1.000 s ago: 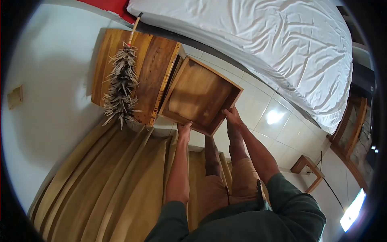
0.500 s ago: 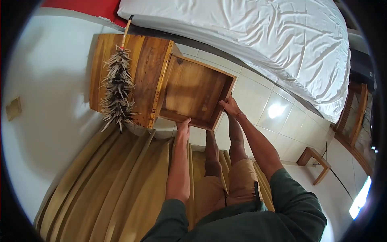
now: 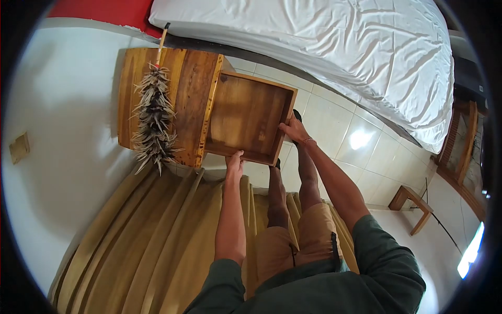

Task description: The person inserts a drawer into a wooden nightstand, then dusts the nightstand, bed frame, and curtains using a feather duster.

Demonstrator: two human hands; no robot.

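A wooden drawer (image 3: 246,118) extends out of a wooden nightstand (image 3: 193,99), and its inside holds nothing that I can see. My left hand (image 3: 235,163) grips the drawer's near side wall, thumb over the top edge and fingers hidden beneath or behind it. At the drawer's front panel, my right hand (image 3: 295,130) is closed on the board, with the thumb on the inner side. A feather duster (image 3: 154,115) with grey-brown plumes and a light handle lies across the nightstand top.
A bed with a white sheet (image 3: 334,57) runs along the far side. Tan curtains (image 3: 151,230) hang close by my left arm. Pale floor tiles (image 3: 329,118) show between bed and legs. A small wooden stand (image 3: 413,201) is at the right, and a white wall (image 3: 63,125) at the left.
The drawer has slid left, a little further into the nightstand. Both hands have shifted left along with it. The feather duster stays on top.
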